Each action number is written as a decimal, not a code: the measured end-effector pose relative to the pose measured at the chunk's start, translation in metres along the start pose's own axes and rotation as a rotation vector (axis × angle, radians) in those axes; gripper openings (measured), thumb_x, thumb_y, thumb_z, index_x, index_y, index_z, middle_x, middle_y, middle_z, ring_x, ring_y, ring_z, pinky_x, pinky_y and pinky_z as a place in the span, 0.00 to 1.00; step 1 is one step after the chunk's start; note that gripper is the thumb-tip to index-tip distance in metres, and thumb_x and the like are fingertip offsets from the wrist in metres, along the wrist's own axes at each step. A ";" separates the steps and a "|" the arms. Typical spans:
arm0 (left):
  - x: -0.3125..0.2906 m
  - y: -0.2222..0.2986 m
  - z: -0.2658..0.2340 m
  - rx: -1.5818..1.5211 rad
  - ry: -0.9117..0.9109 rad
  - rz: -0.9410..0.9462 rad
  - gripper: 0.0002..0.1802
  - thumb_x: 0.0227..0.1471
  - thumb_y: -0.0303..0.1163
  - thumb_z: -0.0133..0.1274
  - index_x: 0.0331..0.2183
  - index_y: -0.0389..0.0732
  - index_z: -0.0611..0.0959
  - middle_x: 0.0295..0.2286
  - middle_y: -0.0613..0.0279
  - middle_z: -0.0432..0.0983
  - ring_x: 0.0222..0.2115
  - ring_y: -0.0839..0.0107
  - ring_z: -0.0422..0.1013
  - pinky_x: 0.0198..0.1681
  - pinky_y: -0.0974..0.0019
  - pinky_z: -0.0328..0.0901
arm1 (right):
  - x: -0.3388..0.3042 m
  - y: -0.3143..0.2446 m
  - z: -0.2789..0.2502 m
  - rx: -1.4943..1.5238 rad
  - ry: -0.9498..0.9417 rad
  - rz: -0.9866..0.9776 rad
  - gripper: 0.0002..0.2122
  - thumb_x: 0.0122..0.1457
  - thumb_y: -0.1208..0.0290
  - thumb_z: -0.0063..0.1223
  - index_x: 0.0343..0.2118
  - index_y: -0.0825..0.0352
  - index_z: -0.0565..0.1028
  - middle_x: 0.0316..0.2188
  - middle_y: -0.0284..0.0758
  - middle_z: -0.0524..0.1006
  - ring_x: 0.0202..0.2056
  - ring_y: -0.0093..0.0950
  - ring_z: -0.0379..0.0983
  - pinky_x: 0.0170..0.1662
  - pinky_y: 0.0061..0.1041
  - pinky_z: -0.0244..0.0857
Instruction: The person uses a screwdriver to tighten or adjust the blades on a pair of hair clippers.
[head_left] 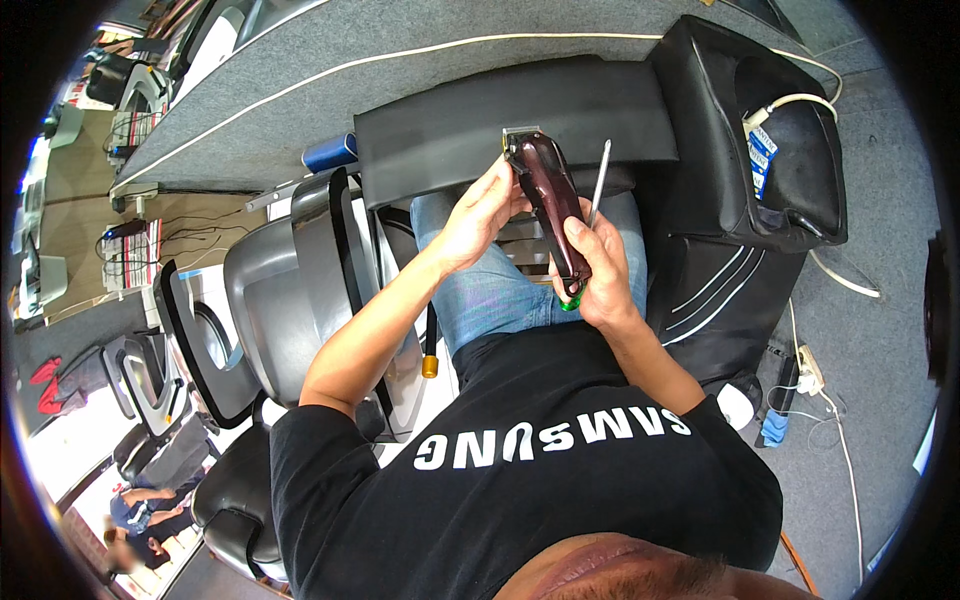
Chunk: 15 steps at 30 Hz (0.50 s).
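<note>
A dark red hair clipper is held over my lap, its metal blade end pointing away from me. My left hand grips the clipper's side near the blade, fingers partly hidden behind it. Around the lower end of the clipper, my right hand is closed, with the thumb lying on top. The same hand also holds a screwdriver, whose shaft points up beside the clipper, apart from the blade. A bit of green, seemingly the screwdriver's handle, shows below the right hand's fingers.
Beyond my knees lies a black padded bench. A black padded seat on the right holds blue-and-white packets and a white cable end. Black salon chairs stand on the left. A power strip with cables lies on the right-hand floor.
</note>
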<state>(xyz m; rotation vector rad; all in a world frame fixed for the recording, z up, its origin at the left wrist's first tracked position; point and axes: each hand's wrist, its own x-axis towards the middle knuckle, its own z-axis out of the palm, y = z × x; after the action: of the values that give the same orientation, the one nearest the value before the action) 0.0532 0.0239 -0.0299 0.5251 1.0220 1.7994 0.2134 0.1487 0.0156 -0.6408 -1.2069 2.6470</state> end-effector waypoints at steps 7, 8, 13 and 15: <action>-0.001 -0.001 0.000 0.012 0.007 0.032 0.33 0.77 0.54 0.36 0.71 0.47 0.63 0.60 0.63 0.71 0.58 0.70 0.70 0.62 0.58 0.63 | 0.002 0.003 0.003 0.005 0.010 -0.020 0.21 0.68 0.59 0.62 0.55 0.69 0.70 0.29 0.31 0.79 0.22 0.15 0.76 0.19 0.14 0.68; -0.001 0.000 0.001 0.019 0.012 0.036 0.33 0.76 0.54 0.36 0.71 0.47 0.63 0.60 0.63 0.71 0.58 0.70 0.70 0.62 0.58 0.63 | 0.002 0.004 0.003 0.001 0.007 -0.027 0.21 0.68 0.59 0.61 0.55 0.69 0.70 0.29 0.31 0.79 0.22 0.16 0.76 0.20 0.14 0.69; -0.003 0.009 0.009 0.004 -0.029 0.063 0.40 0.73 0.60 0.39 0.72 0.43 0.61 0.64 0.57 0.68 0.64 0.64 0.65 0.69 0.50 0.58 | -0.001 0.005 -0.003 0.050 -0.109 0.011 0.20 0.70 0.58 0.59 0.53 0.69 0.72 0.30 0.31 0.79 0.24 0.17 0.77 0.24 0.15 0.71; -0.003 0.007 0.008 -0.051 -0.043 0.055 0.40 0.71 0.62 0.39 0.69 0.42 0.64 0.61 0.55 0.71 0.61 0.63 0.69 0.67 0.50 0.62 | 0.000 0.007 0.002 -0.025 -0.098 -0.018 0.19 0.71 0.56 0.57 0.52 0.68 0.73 0.27 0.29 0.77 0.20 0.17 0.74 0.21 0.16 0.67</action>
<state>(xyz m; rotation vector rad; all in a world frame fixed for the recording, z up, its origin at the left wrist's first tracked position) 0.0566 0.0238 -0.0190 0.5634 0.9385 1.8501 0.2128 0.1430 0.0118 -0.5072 -1.2674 2.6806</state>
